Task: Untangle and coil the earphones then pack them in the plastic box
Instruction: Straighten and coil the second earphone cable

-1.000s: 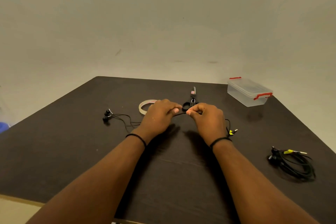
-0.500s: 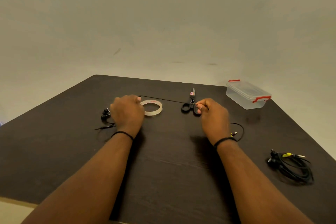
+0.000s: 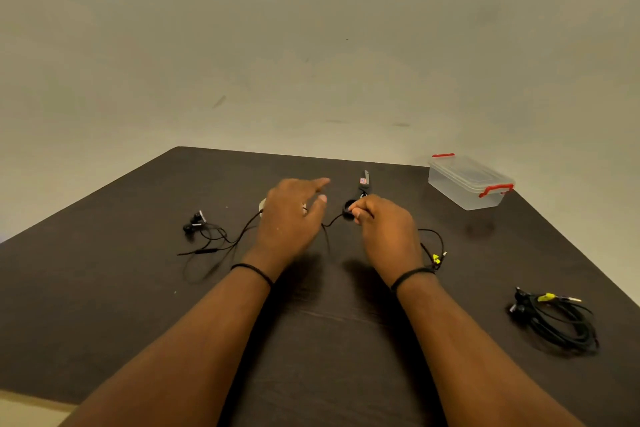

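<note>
Pinching the thin black earphone cable (image 3: 332,220) mid-desk, the right hand (image 3: 384,229) seemingly held it over black-handled scissors (image 3: 360,194); the left hand (image 3: 291,215) hovered, fingers spread. Slack trailing toward the earbuds could snag and re-knot.

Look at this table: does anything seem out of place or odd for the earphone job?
Nothing is spilled or broken. The plastic box has its lid on, so nothing can go in yet. The scissors lie beyond the right hand, close to the earphone cable.

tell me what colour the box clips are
Red, on the clear box; clips show best in the head view.
</note>
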